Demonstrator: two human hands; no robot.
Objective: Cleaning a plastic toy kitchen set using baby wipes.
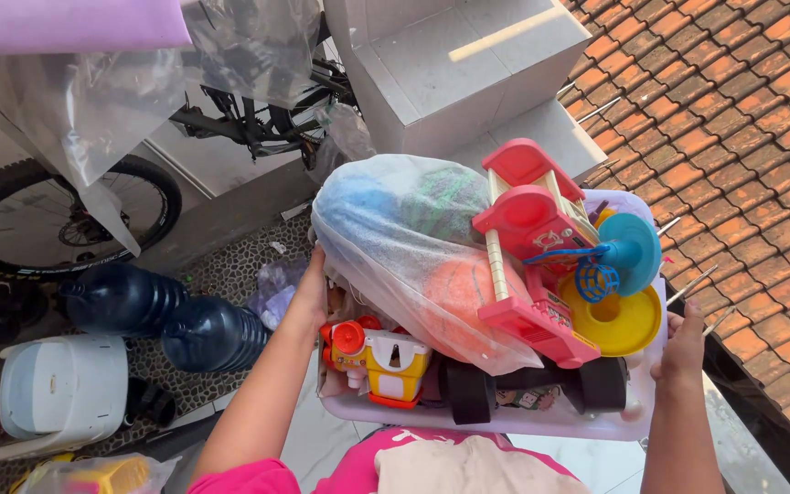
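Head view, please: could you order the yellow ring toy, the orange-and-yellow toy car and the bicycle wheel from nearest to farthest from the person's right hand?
From the right hand:
1. Yellow ring toy, just left of it in the tub.
2. Orange-and-yellow toy car, at the tub's far-left side.
3. Bicycle wheel, far left, on the ground below.

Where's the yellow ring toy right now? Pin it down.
In the head view, the yellow ring toy sits at the right end of the pale tub of toys, below the teal cup-shaped toy and just left of the right hand.
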